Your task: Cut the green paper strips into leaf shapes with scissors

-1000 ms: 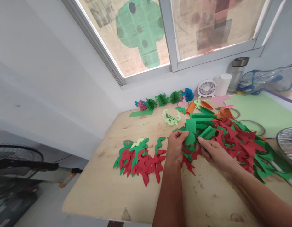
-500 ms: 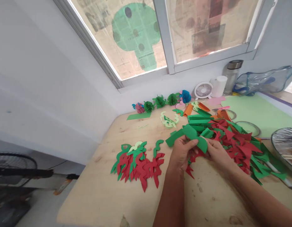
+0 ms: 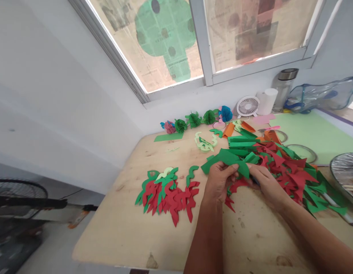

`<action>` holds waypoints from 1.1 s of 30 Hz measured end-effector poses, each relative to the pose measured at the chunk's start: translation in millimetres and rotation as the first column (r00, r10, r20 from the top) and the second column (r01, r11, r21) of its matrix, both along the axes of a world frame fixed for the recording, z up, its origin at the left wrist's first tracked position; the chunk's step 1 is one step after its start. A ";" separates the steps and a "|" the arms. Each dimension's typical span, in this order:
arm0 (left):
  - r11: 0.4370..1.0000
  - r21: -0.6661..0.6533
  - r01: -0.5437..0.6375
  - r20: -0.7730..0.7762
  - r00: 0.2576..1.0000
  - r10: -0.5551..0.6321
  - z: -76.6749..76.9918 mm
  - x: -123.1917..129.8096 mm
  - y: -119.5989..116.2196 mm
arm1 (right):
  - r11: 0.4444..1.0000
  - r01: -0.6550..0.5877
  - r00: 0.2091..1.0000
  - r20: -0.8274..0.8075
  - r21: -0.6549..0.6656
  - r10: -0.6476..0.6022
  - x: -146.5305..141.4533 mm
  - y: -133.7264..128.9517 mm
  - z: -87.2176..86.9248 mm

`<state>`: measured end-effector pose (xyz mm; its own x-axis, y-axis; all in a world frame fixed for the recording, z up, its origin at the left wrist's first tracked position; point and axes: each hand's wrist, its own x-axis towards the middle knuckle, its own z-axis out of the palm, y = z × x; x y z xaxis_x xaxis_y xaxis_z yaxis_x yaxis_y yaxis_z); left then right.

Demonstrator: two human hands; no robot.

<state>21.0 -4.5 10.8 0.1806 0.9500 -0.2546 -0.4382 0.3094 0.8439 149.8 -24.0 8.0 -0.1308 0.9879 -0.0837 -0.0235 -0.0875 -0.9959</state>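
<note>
My left hand [image 3: 220, 180] is closed on a folded piece of green paper [image 3: 226, 158], its thumb pressed on top. At the paper's right edge is my right hand [image 3: 263, 180], with its fingers curled. A small dark object [image 3: 254, 181] shows under those fingers; most of it is hidden, so its kind is unclear. To the right lies a heap of red paper scraps [image 3: 287, 175] mixed with green ones. Left of my hands is a pile of wavy red paper cutouts [image 3: 172, 199] with green cutouts [image 3: 144, 190] among them.
Honeycomb paper turtles [image 3: 193, 120] line the wall beside a small white fan [image 3: 247, 106] and a glass bottle [image 3: 285, 89]. Pale green cutouts [image 3: 206, 142] lie behind my hands. A foil-lined bowl [image 3: 347, 173] stands at the right, near a light green sheet [image 3: 319, 131].
The green paper has turned slightly in my left hand and lies flatter. My right hand has shifted a little, and a dark object now shows beneath its fingers. The view has tilted slightly.
</note>
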 end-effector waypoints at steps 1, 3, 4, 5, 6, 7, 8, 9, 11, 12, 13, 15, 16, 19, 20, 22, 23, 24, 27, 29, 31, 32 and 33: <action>1.000 0.003 -0.003 -0.016 1.000 0.003 -0.6 -0.9 0.3 | 1.000 -0.023 0.999 0.028 0.014 0.022 0.6 0.5 0.2; 1.000 0.010 -0.006 -0.045 0.999 0.007 -1.6 -2.5 1.0 | 0.998 -0.055 0.995 0.086 0.037 0.052 1.7 1.8 0.3; 1.000 0.017 -0.003 -0.053 0.999 0.004 -1.9 -3.1 1.2 | 0.997 -0.067 0.992 0.107 0.050 0.061 2.2 2.5 0.1; 1.000 0.026 0.002 -0.056 0.998 0.000 -2.1 -3.5 1.4 | 0.995 -0.080 0.990 0.121 0.066 0.071 2.6 3.2 -0.3; 0.999 0.034 0.010 -0.056 0.998 -0.008 -2.2 -3.9 1.5 | 0.992 -0.092 0.988 0.131 0.084 0.081 3.1 3.8 -0.8; 0.999 0.042 0.019 -0.058 0.998 -0.016 -2.4 -4.1 1.6 | 0.990 -0.102 0.986 0.140 0.102 0.087 3.5 4.2 -1.5; 0.999 0.048 0.025 -0.065 0.998 -0.021 -2.5 -4.3 1.6 | 0.987 -0.107 0.985 0.149 0.119 0.089 3.9 4.5 -2.1; 0.998 0.051 0.026 -0.077 0.997 -0.022 -2.6 -4.4 1.7 | 0.985 -0.109 0.983 0.160 0.133 0.087 4.3 4.6 -2.7; 0.998 0.060 0.023 -0.108 0.994 -0.017 -2.6 -4.7 1.8 | 0.983 -0.099 0.980 0.184 0.155 0.069 4.8 4.6 -3.4; 0.997 0.071 0.019 -0.121 0.993 -0.010 -2.6 -4.8 1.8 | 0.981 -0.094 0.979 0.194 0.168 0.060 5.0 4.6 -3.5; 0.996 0.085 0.012 -0.126 0.992 -0.001 -2.5 -4.7 1.9 | 0.980 -0.092 0.978 0.203 0.179 0.054 5.0 4.6 -3.4; 0.995 0.099 0.001 -0.114 0.993 0.011 -2.5 -4.5 2.3 | 0.976 -0.097 0.975 0.216 0.195 0.053 4.7 5.0 -2.5; 0.995 0.099 -0.010 -0.099 0.995 0.020 -2.8 -4.2 2.7 | 0.974 -0.104 0.974 0.219 0.201 0.059 4.4 5.2 -1.9; 0.995 0.093 -0.025 -0.057 0.998 0.030 -4.4 -3.5 4.0 | 0.970 -0.131 0.973 0.215 0.206 0.086 3.6 5.9 0.1; 0.995 0.100 -0.020 -0.052 0.998 0.026 -5.1 -3.2 4.4 | 0.968 -0.138 0.973 0.212 0.208 0.093 3.5 5.9 0.6; 0.993 0.118 -0.014 -0.054 0.998 0.020 -6.5 -3.0 4.9 | 0.968 -0.137 0.973 0.213 0.210 0.091 3.8 5.7 1.4; 0.992 0.123 -0.016 -0.058 0.998 0.023 -6.9 -2.9 5.0 | 0.968 -0.134 0.972 0.216 0.212 0.088 4.1 5.5 1.7; 0.992 0.125 -0.025 -0.063 0.997 0.033 -7.1 -2.8 4.9 | 0.968 -0.132 0.972 0.222 0.216 0.083 4.4 5.2 2.0; 0.993 0.108 -0.052 -0.079 0.995 0.061 -6.1 -2.1 4.1 | 0.965 -0.127 0.970 0.234 0.229 0.072 4.7 4.8 2.0; 0.995 0.091 -0.052 -0.093 0.994 0.060 -4.7 -1.5 3.4 | 0.968 -0.111 0.969 0.242 0.225 0.055 4.5 5.1 0.7; 0.995 0.087 -0.050 -0.114 0.992 0.060 -3.3 -0.9 3.0 | 0.973 -0.089 0.968 0.247 0.211 0.035 4.3 5.6 -1.3; 0.995 0.089 -0.053 -0.125 0.990 0.063 -2.8 -0.6 2.8 | 0.975 -0.079 0.968 0.249 0.206 0.026 4.3 5.9 -2.3; 0.994 0.091 -0.057 -0.135 0.988 0.069 -2.4 -0.4 2.7 | 0.976 -0.073 0.968 0.249 0.204 0.021 4.4 6.2 -3.3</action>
